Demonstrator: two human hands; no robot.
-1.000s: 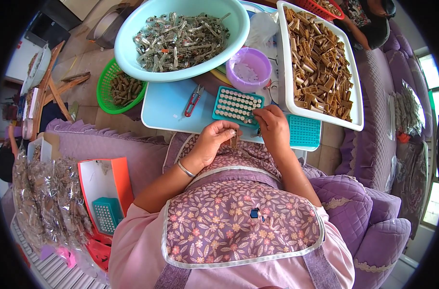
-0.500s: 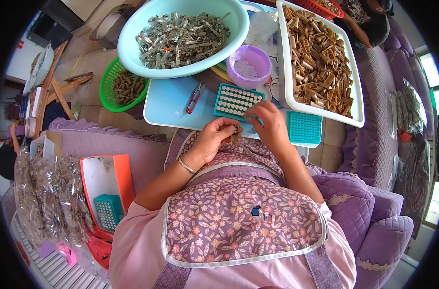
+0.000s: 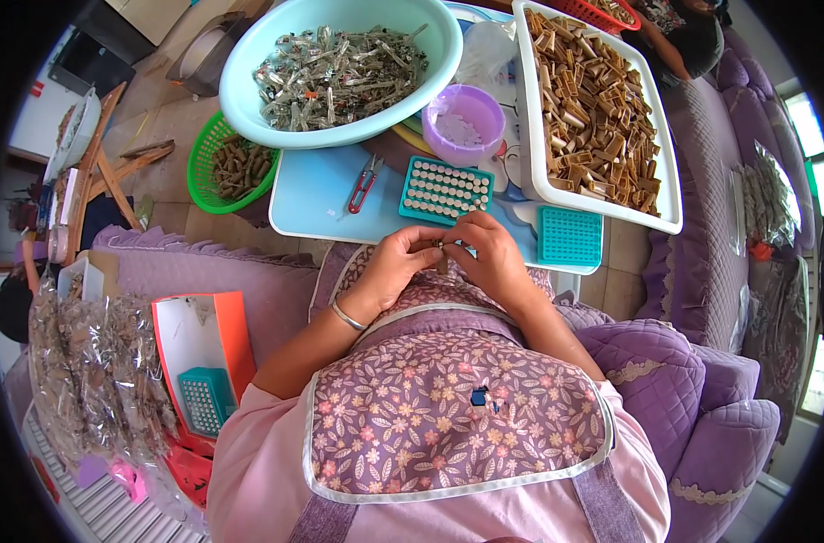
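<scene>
In front of my apron, my left hand (image 3: pixel 399 269) pinches a small brown casing (image 3: pixel 442 265) between thumb and fingers. My right hand (image 3: pixel 486 256) meets it from the other side, fingers closed at the casing's upper end; whatever tiny part they hold is hidden. Just beyond my hands, a teal rack (image 3: pixel 414 215) carries rows of small round whitish pieces. A second teal rack (image 3: pixel 569 237) with a grid of holes lies to the right. Red-handled thread snips (image 3: pixel 361 194) rest on the blue tabletop (image 3: pixel 305 206).
A pale green basin (image 3: pixel 240 116) heaped with clear-wrapped pieces stands behind. At right is a white tray (image 3: pixel 540 176) of brown casings; between them, a purple bowl (image 3: pixel 484 149). A green basket (image 3: pixel 197 176) and an orange box (image 3: pixel 234 330) are at left. Another person's arm (image 3: pixel 667 50) shows far right.
My right hand has come down from the rack of round pieces to the casing in my left hand. My fingertips now meet around it.
</scene>
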